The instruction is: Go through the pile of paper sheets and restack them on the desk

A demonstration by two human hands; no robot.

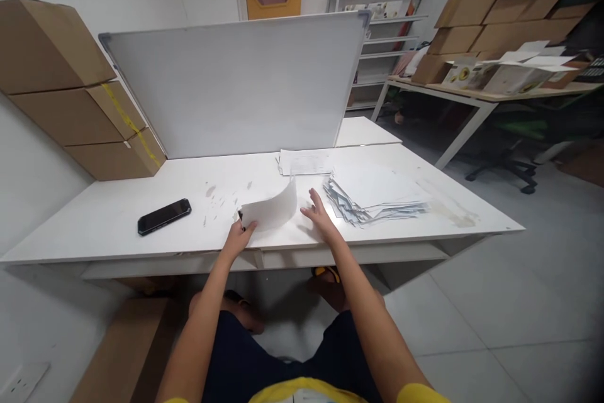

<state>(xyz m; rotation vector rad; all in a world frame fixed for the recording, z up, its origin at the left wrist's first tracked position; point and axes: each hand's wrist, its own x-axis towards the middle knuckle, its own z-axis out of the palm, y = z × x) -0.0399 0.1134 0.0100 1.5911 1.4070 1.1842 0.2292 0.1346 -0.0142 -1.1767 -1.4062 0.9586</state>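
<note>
My left hand (240,237) is closed on the left edge of white paper (272,209), thumb on top. The paper curves upward toward its right end; whether it is one sheet or several, I cannot tell. A small dark item (241,217) shows at the paper's edge by my left fingers, its kind unclear. My right hand (323,219) is open, fingers apart, just right of the paper and not touching it. Right of that hand lies a loose, uneven stack of papers (372,194). Behind the held paper is a smaller pile of printed sheets (306,162).
A black phone (164,217) lies on the left of the white table (117,202). At the table's back stands a whiteboard (236,88), with stacked cardboard boxes (56,51) to its left. Another table (472,98) with boxes is at the right, near a metal shelf (391,41).
</note>
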